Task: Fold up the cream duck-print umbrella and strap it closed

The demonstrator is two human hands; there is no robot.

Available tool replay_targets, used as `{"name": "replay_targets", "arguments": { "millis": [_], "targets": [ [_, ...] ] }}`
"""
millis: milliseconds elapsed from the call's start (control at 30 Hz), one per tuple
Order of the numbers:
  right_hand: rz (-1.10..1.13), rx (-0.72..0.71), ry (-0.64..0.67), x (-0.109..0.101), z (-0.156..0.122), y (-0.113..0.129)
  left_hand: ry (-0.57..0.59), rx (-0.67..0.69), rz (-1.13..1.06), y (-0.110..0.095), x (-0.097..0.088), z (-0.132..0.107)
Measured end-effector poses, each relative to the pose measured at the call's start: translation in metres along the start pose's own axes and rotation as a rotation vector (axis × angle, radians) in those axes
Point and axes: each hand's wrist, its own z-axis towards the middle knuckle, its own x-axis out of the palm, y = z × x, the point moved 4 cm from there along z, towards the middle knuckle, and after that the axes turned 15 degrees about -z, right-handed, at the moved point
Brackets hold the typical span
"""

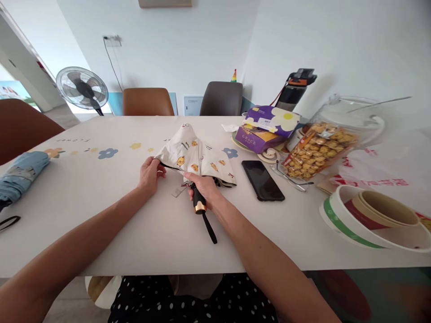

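Observation:
A folding umbrella [188, 154], cream with small yellow cartoon figures, lies on the table with its canopy loosely collapsed and pointing away from me. Its black handle [199, 200] has a gold band and a wrist strap [210, 229] hanging toward me. My right hand [202, 186] is closed around the umbrella where the handle meets the canopy. At the canopy's left corner, my left hand [151, 175] pinches the fabric edge between thumb and fingers. A small pale tab [178, 191] shows beside the handle.
On the left lies a folded blue umbrella [25, 175]. To the right are a phone [262, 180], glasses [292, 177], purple tissue boxes [257, 140], a jar of snacks [319, 150], a dark bottle [292, 92] and paper tubs [350, 224]. Chairs [148, 102] and a fan [82, 88] stand beyond.

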Motion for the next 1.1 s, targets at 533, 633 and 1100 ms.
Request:
{"name": "replay_targets", "arguments": {
  "millis": [533,633,1100],
  "targets": [
    [0.023,-0.019,-0.031,-0.01,0.005,0.005,0.006,0.043,0.192,-0.004,-0.006,-0.011],
    [0.027,-0.022,-0.003,-0.009,0.007,0.003,0.037,0.062,0.202,-0.004,-0.006,-0.01],
    [0.065,-0.028,-0.053,-0.022,0.007,0.01,0.095,0.016,0.351,-0.007,-0.005,-0.011]
  ]
}}
